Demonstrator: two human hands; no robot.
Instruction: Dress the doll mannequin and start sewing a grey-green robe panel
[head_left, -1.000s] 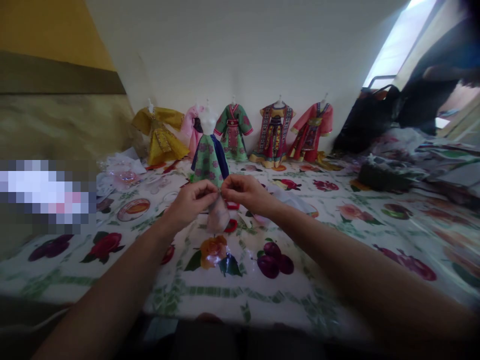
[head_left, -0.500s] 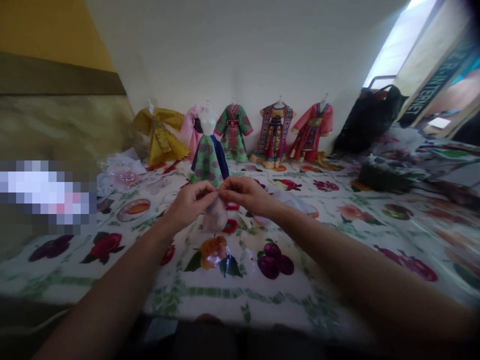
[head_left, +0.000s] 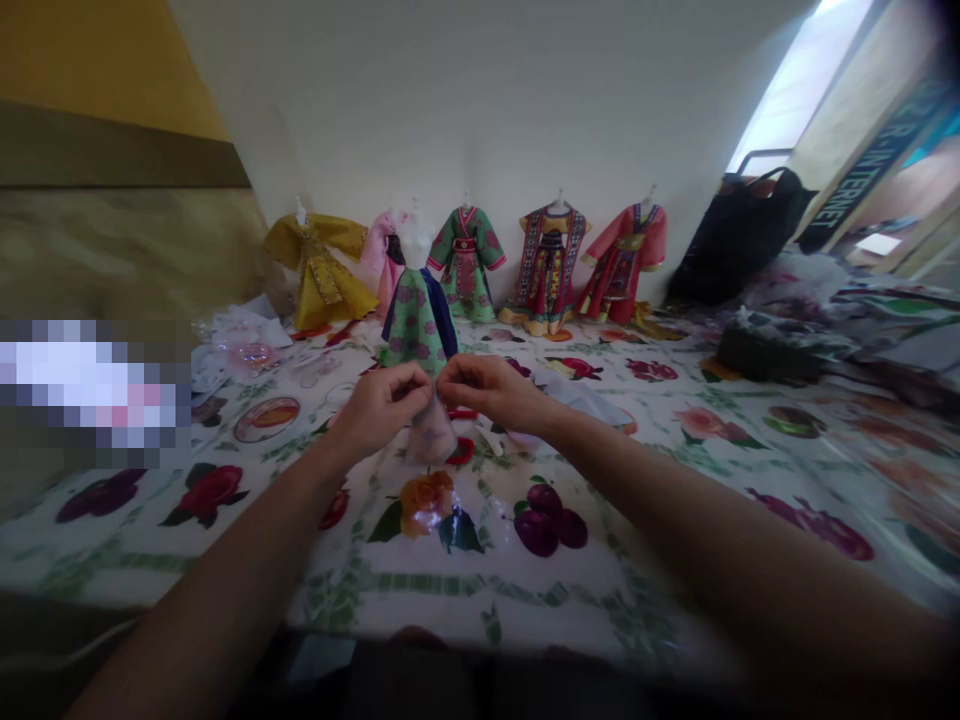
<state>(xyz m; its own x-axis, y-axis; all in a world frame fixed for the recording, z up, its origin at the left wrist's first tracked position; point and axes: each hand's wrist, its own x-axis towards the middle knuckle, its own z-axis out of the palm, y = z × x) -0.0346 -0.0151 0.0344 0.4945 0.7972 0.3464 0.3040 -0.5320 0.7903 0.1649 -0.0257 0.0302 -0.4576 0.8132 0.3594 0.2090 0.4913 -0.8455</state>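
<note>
My left hand (head_left: pixel 380 408) and my right hand (head_left: pixel 487 390) meet at their fingertips in front of a miniature mannequin in a green floral dress with a blue panel (head_left: pixel 417 325). Both hands pinch the top of a small sheer, pale cloth piece (head_left: pixel 433 437), which hangs below them. The pinched part is hidden by my fingers. Two small red rings (head_left: pixel 461 452) lie just right of the cloth, on a floral tablecloth (head_left: pixel 480 590).
Along the white wall stand several dressed miniature mannequins, including a yellow gown (head_left: pixel 319 270) and a red robe (head_left: pixel 621 265). Crumpled clear plastic (head_left: pixel 244 345) lies at back left. A black bag (head_left: pixel 739 240) and heaped cloth (head_left: pixel 787 345) sit at right.
The dark figure at upper right has gone, showing a banner with lettering. My hands have drawn slightly closer together, and the sheer cloth hangs a little more gathered beneath them.
</note>
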